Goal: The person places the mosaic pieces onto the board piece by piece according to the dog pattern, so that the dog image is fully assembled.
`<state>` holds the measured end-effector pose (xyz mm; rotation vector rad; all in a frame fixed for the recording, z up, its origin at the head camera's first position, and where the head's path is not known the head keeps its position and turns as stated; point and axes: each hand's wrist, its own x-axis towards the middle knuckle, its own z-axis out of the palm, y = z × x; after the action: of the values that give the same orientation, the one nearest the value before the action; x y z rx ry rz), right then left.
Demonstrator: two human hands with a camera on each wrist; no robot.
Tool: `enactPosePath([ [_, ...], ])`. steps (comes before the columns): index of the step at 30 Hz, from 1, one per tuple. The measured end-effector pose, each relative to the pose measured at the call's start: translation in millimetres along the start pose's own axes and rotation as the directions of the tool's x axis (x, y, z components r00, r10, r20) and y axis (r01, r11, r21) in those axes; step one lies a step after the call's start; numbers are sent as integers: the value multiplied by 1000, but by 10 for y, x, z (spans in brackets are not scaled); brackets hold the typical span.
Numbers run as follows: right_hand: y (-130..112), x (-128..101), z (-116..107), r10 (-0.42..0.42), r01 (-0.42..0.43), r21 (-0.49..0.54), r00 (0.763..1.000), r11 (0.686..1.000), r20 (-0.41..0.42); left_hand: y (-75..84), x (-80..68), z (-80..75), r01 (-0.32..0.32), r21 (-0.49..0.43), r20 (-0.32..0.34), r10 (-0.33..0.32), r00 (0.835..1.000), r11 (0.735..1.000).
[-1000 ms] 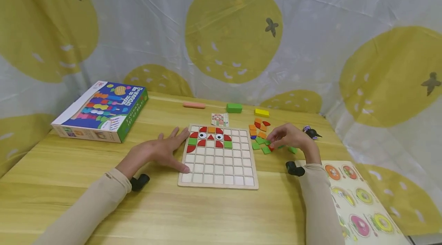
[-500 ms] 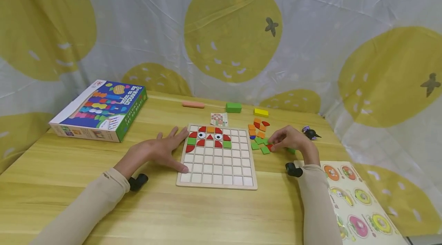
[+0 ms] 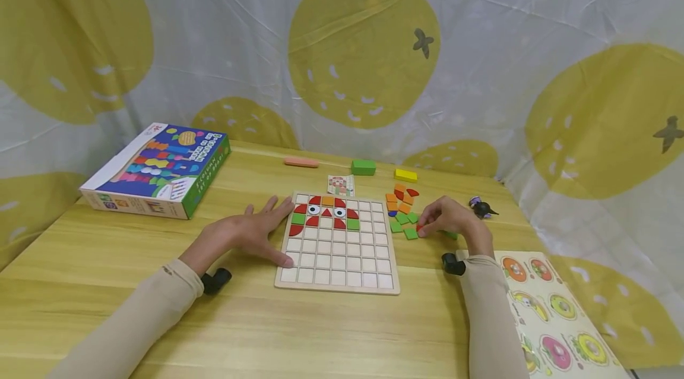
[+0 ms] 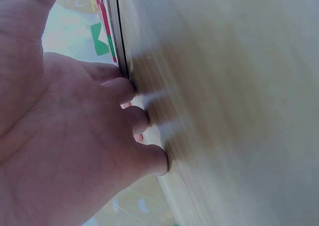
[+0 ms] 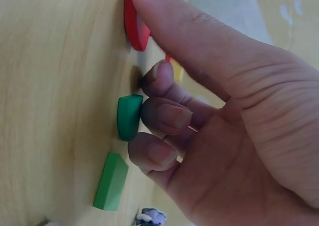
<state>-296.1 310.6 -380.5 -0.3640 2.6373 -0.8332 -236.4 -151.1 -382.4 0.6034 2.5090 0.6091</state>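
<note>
Head view is showing a person sitting at a wooden table (image 3: 107, 284) and filling a grid board (image 3: 338, 242) with little colored tiles. Only the two far rows of the board are holding tiles so far: red, green and orange pieces and two eye tiles are making the top of a face. All the rows nearer to the person are showing bare squares, so I think most of the picture is waiting to be made. The left hand (image 3: 251, 235) is lying flat on the table with its fingers spread apart, and its thumb is touching the left edge of the board. The right hand (image 3: 447, 218) is reaching into the pile of loose tiles (image 3: 402, 208) just to the right of the board. Right wrist view is showing the fingers bent down, with one fingertip pressing on a red tile (image 5: 135, 22) that is lying on the table. I cannot tell if the hand is really pinching it. A green tile (image 5: 129, 117) is sitting just beside the other fingertips, and another green tile (image 5: 110, 181) is lying near it. A small pattern card (image 3: 340, 185) is lying just past the far edge of the board. A colorful box (image 3: 155, 171) is sitting far to the left, and a fruit puzzle board (image 3: 556, 313) is lying near on the right.
</note>
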Motion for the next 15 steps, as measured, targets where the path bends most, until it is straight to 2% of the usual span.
enactPosePath([
  [8, -23, 0, -19, -29, 29, -51, 1000, 998, -2, -13, 5, 1, 0, -6, 1, 0, 1000, 1000],
  [15, -56, -33, -56, -110, 110, 18, 994, 994, 3, -12, -4, 7, 0, 0, -3, 0, 1000, 1000],
])
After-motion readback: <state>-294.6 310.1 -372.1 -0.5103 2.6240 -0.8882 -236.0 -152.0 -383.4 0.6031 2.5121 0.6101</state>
